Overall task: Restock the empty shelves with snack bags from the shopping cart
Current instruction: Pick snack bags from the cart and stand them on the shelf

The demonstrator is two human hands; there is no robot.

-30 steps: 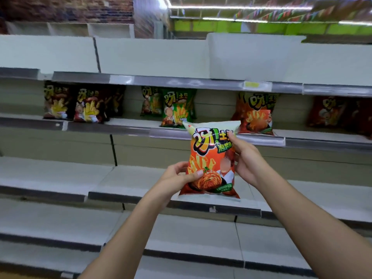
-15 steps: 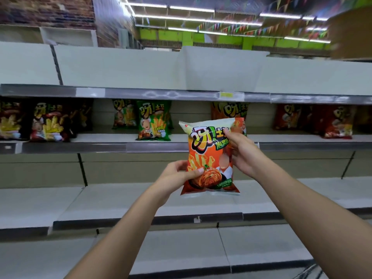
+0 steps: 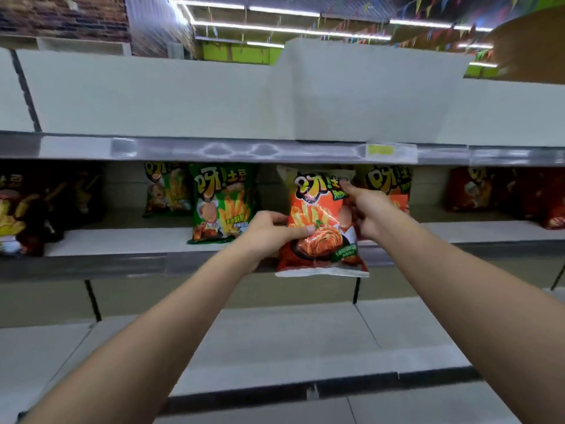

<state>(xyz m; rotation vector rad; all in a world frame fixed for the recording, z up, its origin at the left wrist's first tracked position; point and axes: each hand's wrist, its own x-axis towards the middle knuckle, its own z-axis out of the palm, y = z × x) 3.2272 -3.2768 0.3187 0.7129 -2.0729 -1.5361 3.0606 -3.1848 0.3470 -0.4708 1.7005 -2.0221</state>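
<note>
This is a shop, a supermarket aisle by the look of it. Long pale shelves [image 3: 128,240] run across in tiers, each with a grey price rail [image 3: 214,149] along its front edge and a yellow price tag [image 3: 380,149] clipped in. Snack bags [image 3: 221,203] stand facing out in rows. Overhead hang strip lights [image 3: 275,10] and what seem to be strings of coloured pennants [image 3: 428,7], though that part is blurred.

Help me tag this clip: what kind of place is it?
Most likely a supermarket aisle: long tiered shelves, a yellow price tag on the shelf rail, snack bags like the green bag faced out.
</note>
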